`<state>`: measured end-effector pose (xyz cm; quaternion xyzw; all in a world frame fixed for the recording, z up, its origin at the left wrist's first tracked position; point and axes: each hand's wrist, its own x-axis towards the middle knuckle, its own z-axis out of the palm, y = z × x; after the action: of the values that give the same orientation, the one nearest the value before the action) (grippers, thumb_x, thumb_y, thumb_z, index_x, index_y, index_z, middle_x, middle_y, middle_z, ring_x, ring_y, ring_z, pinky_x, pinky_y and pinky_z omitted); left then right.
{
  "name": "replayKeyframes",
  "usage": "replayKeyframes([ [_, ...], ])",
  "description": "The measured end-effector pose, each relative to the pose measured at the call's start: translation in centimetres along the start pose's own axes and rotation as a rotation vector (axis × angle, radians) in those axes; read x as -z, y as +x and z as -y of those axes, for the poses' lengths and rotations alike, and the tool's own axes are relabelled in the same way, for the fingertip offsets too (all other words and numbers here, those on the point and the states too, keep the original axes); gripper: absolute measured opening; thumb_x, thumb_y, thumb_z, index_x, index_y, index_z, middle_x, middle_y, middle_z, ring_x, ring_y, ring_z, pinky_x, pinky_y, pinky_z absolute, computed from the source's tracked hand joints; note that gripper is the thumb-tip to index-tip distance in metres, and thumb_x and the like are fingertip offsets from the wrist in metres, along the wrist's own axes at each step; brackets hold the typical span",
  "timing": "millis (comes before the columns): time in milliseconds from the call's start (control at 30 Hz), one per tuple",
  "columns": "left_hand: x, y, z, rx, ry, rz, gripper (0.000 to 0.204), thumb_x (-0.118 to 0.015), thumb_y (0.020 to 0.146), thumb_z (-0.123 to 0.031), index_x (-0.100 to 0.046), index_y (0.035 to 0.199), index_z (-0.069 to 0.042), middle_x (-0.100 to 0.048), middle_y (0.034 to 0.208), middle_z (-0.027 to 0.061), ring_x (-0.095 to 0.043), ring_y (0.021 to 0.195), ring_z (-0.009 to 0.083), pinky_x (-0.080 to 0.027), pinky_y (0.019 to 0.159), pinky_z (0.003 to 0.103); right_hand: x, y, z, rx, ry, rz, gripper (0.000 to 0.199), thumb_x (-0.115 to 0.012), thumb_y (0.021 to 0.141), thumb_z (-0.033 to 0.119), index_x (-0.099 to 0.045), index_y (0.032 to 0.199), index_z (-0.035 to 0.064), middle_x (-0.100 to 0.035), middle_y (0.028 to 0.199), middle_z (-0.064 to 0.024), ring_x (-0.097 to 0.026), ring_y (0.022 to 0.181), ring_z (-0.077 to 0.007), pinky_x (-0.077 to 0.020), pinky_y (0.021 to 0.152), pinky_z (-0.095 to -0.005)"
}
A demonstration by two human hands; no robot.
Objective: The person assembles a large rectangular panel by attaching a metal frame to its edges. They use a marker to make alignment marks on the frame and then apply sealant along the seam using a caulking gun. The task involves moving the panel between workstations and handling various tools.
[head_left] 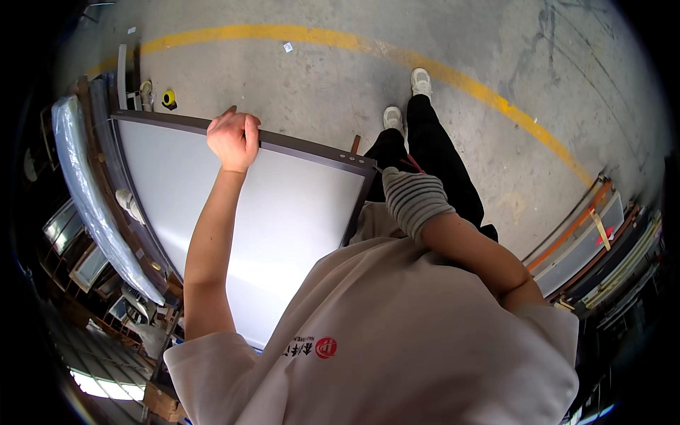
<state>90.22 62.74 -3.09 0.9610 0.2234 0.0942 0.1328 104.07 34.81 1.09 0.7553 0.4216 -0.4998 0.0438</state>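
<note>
A pale, smooth panel with a dark metal frame [304,146] stands on edge at my left side. Bare and closed, my left hand [234,142] grips the frame's upper edge, thumb folded over it. My right hand [414,198] wears a grey ribbed glove and is beside the frame's near right corner. Its fingers curl round a small hand tool with red parts [413,164], mostly hidden by the glove, so its exact kind is unclear. The tool's thin tip lies close to the corner. Several small round fittings or holes [352,158] show in the frame near that corner.
A yellow tape measure [168,98] lies on the concrete floor beyond the panel. Plastic-wrapped lengths [103,191] lean at the left. More panels and frames [588,244] stack at the right. A yellow floor line [283,32] curves across. My legs [443,156] stand beside the panel.
</note>
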Motion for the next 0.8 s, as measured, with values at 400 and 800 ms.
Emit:
replayKeyframes([
  [400, 0.2, 0.7, -0.5, -0.059, -0.017, -0.048, 0.029, -0.05, 0.081, -0.017, -0.058, 0.054, -0.014, -0.053, 0.051, 0.0004, -0.051, 0.051, 0.0227, -0.048, 0.072, 0.034, -1.3, 1.9, -0.7, 0.12, -0.015, -0.149, 0.011, -0.044, 0.087, 0.01, -0.052, 0.089, 0.0031, -0.063, 0.068, -0.0122, -0.065, 0.062, -0.0254, -0.0493, 0.049, -0.0377],
  [800, 0.2, 0.1, -0.2, -0.042, -0.022, -0.033, 0.027, -0.052, 0.08, -0.015, -0.057, 0.053, -0.014, -0.05, 0.049, 0.0002, -0.05, 0.051, 0.0221, -0.048, 0.073, 0.034, -1.6, 2.8, -1.8, 0.031, 0.121, -0.05, 0.012, -0.049, 0.085, 0.014, -0.055, 0.083, 0.0032, -0.063, 0.073, -0.0173, -0.063, 0.069, -0.0337, -0.0491, 0.059, -0.0413],
])
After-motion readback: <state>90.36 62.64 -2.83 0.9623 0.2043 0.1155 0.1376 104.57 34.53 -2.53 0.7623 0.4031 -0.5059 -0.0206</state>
